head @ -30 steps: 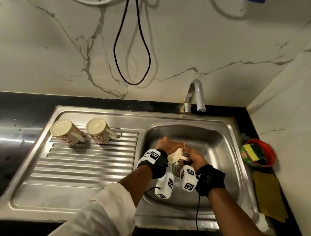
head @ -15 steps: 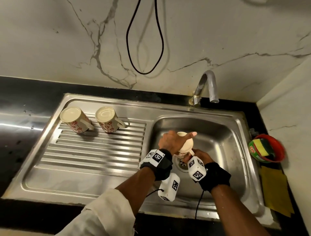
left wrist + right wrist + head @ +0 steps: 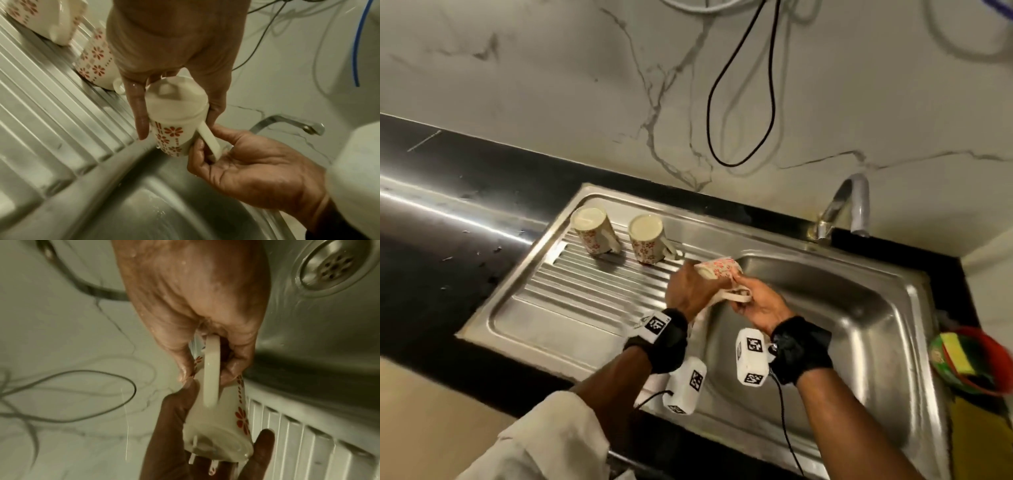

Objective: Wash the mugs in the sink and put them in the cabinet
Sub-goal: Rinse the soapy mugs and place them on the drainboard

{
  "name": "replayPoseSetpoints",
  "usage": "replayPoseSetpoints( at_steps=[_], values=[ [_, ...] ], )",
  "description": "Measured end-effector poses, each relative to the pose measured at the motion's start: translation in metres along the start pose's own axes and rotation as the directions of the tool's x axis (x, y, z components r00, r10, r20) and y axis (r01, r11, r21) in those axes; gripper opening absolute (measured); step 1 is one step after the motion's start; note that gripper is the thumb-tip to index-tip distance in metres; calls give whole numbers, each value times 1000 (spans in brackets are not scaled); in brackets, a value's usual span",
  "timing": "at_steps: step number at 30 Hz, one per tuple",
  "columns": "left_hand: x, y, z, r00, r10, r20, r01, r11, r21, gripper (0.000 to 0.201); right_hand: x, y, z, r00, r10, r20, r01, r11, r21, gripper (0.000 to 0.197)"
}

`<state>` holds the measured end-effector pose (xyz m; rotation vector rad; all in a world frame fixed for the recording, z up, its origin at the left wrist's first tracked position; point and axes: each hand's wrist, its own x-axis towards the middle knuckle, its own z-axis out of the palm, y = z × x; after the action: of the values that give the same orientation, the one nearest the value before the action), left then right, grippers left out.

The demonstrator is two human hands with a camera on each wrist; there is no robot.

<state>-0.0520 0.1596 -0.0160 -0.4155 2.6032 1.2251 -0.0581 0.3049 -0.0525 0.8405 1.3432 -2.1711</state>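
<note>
Over the sink's (image 3: pixel 887 359) left rim, where the basin meets the ribbed drainboard (image 3: pixel 571 294), you hold a wet flowered mug (image 3: pixel 717 267) between both hands. Your left hand (image 3: pixel 690 291) cups its base end, fingers (image 3: pixel 138 113) and thumb lying along the sides, while your right hand (image 3: pixel 760 305) is clamped on the handle (image 3: pixel 208 142), thumb and fingers pinching it. The mug lies tilted on its side, clear of the steel. Just beyond your left hand, two matching mugs stand upside down on the drainboard: the near one (image 3: pixel 645 240) close to the held mug, the far one (image 3: pixel 592 229) beside it. The tap (image 3: pixel 849 205) rises behind the basin. A red bowl (image 3: pixel 976 363) with sponges sits at the right edge, a black cable (image 3: pixel 739 102) loops on the marble wall.
</note>
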Motion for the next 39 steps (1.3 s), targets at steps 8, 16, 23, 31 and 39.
replayPoseSetpoints(
  at_steps=[8, 16, 23, 31, 39],
  values=[
    [14, -22, -50, 984, 36, -175, -13, 991, 132, 73, -4, 0, 76, 996, -54, 67, 79, 868, -490, 42],
    [20, -28, -59, 990, 98, -99, -48, 909, 414, 88, 1, 15, 94, 998, 35, 58, 2, 837, -547, 37],
    [31, -34, -59, 990, 127, -61, -78, 852, 517, 77, -1, 22, 93, 992, 79, 100, -11, 836, -549, 31],
    [35, -34, -52, 990, 143, -22, -99, 779, 620, 72, -2, 23, 97, 995, 79, 67, -25, 810, -586, 18],
    [30, -32, -52, 944, 310, -110, -169, 744, 646, 72, -11, 19, 99, 1000, 8, -23, -21, 758, -652, 23]
  ],
)
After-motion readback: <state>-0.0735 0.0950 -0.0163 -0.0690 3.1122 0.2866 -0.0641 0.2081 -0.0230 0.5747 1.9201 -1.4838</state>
